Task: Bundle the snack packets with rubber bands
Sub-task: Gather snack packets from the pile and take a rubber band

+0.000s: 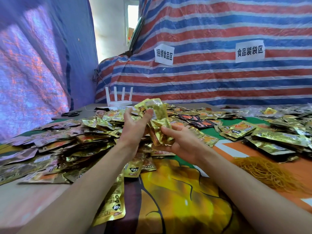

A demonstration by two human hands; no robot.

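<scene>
A stack of gold snack packets (159, 120) stands upright above the table, held between both hands. My right hand (181, 141) grips the lower end of the stack from the right, fingers curled round it. My left hand (135, 127) touches the stack's left side with thumb and fingers spread and fairly straight. A thin rubber band seems to cross the stack near my right fingertips, but it is hard to make out. A heap of tan rubber bands (268, 173) lies on the table at the right.
Loose gold packets (67, 146) cover the table's left and middle, with more piled at the right (278, 137). Black scissors (70, 113) and a white router (119, 100) sit at the back left. Striped tarpaulin (211, 78) walls the back.
</scene>
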